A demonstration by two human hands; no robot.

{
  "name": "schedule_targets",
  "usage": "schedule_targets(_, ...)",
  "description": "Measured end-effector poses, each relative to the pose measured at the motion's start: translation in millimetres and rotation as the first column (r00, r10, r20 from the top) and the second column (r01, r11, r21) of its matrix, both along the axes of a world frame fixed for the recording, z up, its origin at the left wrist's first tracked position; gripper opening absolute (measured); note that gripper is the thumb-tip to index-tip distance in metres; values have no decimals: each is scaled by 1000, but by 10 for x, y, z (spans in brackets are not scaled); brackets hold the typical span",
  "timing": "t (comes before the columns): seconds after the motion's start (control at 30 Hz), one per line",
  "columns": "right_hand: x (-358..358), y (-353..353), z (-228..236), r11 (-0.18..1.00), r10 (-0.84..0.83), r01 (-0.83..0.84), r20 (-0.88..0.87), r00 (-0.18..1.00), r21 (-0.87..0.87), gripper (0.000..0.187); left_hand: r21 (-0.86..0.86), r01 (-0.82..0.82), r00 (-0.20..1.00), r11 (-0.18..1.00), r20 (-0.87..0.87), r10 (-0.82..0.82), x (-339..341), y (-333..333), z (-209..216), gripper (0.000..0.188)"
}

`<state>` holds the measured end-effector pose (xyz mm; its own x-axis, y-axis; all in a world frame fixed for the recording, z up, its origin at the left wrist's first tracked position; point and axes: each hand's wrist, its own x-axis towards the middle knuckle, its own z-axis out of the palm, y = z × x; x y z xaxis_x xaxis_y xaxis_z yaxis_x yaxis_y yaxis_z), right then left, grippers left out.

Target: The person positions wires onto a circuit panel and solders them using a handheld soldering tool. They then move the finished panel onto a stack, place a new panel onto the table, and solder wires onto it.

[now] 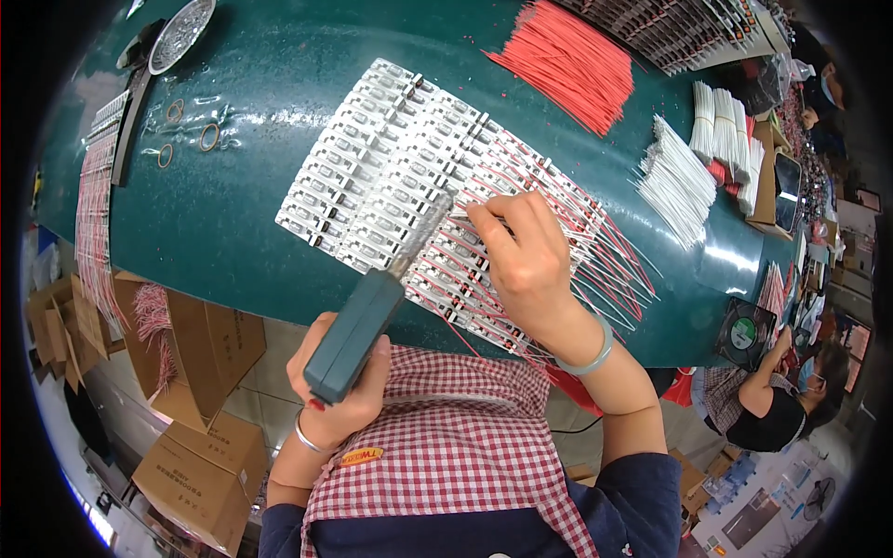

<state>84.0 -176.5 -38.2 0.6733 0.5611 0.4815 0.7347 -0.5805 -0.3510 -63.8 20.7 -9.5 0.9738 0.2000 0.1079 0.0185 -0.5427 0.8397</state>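
My left hand (339,377) is wrapped round a dark green, blocky-handled tool (355,337) with a narrow metal front end. That end reaches up over a panel of white plastic parts (372,158), laid in slanting rows on the table. My right hand (528,246) is bent over the panel, its thumb and index finger pinched close to the tool's tip; what lies between them is too small to make out. Thin red and white wires (605,265) stick out from the panel's right-hand rows, partly under my right hand. The left rows carry no wires.
On the green table (279,56) lie red wires (567,70), white wires (677,181), a metal dish (181,35) and rubber bands (210,137). Another wired panel (98,205) hangs over the left edge. Cardboard boxes (200,484) stand below. A co-worker (772,391) sits at the right.
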Motion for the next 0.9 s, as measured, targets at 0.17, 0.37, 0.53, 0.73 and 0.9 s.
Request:
schedule_targets(0.17,-4,-5,-8,999,25,-25,0,1000,-27,27,-66,-141,989,988,27,143,-194,41,-119,23)
schedule_targets(0.37,0,-2,-34,1000,13,-13,5,1000,-17,27,-120,-104,992,987,-78,95,-194,44,-107,26)
schedule_targets(0.53,-66,21,27,999,-12,12,-5,1000,52,31,-86,-78,996,993,-58,73,-197,52,-105,24)
schedule_targets(0.73,-108,29,-8,1000,-2,3,-32,999,28,31,-23,-30,997,999,-65,29,-155,37,-38,23)
schedule_targets(0.9,-120,30,-15,1000,6,-6,-27,1000,26,32,-26,-18,996,1000,-87,16,-161,25,-24,22)
